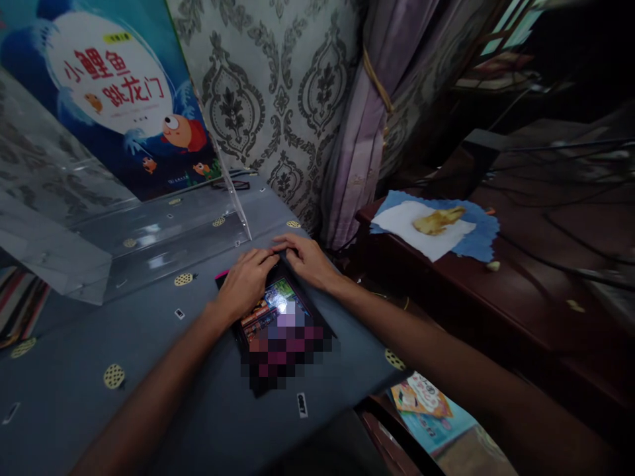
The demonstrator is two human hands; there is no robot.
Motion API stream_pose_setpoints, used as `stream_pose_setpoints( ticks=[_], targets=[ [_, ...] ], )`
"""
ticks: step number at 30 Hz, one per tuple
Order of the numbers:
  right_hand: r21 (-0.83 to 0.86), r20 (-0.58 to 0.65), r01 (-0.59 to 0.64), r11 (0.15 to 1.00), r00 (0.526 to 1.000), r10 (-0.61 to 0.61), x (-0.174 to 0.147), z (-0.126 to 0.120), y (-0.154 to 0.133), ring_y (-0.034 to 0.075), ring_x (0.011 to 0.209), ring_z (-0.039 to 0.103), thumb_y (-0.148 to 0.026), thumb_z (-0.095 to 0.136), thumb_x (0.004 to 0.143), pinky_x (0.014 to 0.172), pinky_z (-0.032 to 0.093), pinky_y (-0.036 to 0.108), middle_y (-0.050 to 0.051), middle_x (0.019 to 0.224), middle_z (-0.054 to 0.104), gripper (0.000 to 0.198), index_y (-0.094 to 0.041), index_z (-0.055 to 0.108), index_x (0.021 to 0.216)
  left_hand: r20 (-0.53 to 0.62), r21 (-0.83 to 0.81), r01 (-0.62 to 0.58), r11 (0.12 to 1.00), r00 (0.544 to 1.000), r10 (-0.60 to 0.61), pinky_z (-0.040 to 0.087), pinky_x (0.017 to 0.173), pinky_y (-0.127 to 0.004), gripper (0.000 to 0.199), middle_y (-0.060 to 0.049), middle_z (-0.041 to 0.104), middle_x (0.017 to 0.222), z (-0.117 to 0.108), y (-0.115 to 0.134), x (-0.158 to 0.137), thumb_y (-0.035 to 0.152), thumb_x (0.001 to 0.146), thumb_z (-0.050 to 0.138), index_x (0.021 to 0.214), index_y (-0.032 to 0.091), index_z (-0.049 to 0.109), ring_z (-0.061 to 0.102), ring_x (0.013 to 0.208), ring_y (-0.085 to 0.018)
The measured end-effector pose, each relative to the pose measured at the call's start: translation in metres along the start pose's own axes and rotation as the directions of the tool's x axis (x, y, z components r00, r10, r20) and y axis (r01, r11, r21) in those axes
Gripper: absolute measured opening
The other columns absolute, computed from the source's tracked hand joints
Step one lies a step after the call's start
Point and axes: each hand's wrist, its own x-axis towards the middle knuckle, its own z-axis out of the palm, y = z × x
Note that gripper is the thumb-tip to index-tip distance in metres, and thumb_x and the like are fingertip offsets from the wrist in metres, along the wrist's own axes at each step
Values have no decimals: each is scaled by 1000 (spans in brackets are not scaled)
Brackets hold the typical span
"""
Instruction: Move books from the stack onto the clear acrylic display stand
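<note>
bare forearms [163, 370] cross a grey table [213, 423]. left hand [247, 281] rests on a dark pictured panel [272, 320], right hand [306, 258] at its far edge; fingers half-curled, grip unclear.

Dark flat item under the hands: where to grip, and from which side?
Probably its two long edges, pinched from left and right: the dark flat item lies flat on the desk, longer than wide, and the left hand covers part of its far end. Thickness is unclear.
</note>
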Motion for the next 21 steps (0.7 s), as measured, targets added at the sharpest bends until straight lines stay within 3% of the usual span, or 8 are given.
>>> stream_pose_setpoints(
  ticks=[5, 11, 16, 21],
  targets=[
    [-16, 10, -3, 1000, 1000, 3, 1, 1, 2, 18, 93, 71, -2, 42, 82, 87, 53, 34, 4, 106, 78, 43, -18, 62, 117, -1, -4, -21, 1000, 1000, 21, 49, 100, -43, 42, -11, 63, 130, -1, 1, -5, 4, 93, 42, 126, 18, 62, 60, 117, -24],
    [-16, 12, 11, 1000, 1000, -11, 2, 2, 5, 18, 98, 72, 0, 41, 81, 90, 53, 35, 4, 104, 78, 43, -19, 65, 112, 42, 91, -9, 996, 999, 5, 47, 96, -45, 44, -12, 65, 120, -3, 14, -2, 2, 88, 44, 126, 14, 60, 59, 110, -27],
    [1, 10, 6, 1000, 1000, -6, 3, 2, 5, 17, 99, 72, 2, 42, 79, 91, 52, 34, 4, 104, 78, 44, -18, 65, 110, 40, 64, 11, 998, 999, -13, 48, 90, -43, 41, -11, 65, 117, -5, 17, -3, 4, 90, 44, 124, 16, 62, 58, 106, -27],
    [29, -4, -17, 999, 1000, 17, 2, 0, 2, 15, 89, 71, 2, 42, 80, 84, 52, 30, 2, 97, 77, 42, -17, 66, 108, 33, 40, -5, 999, 999, 4, 48, 93, -44, 42, -11, 63, 123, -6, 17, -8, 4, 91, 43, 125, 20, 63, 57, 111, -27]
  ],
)
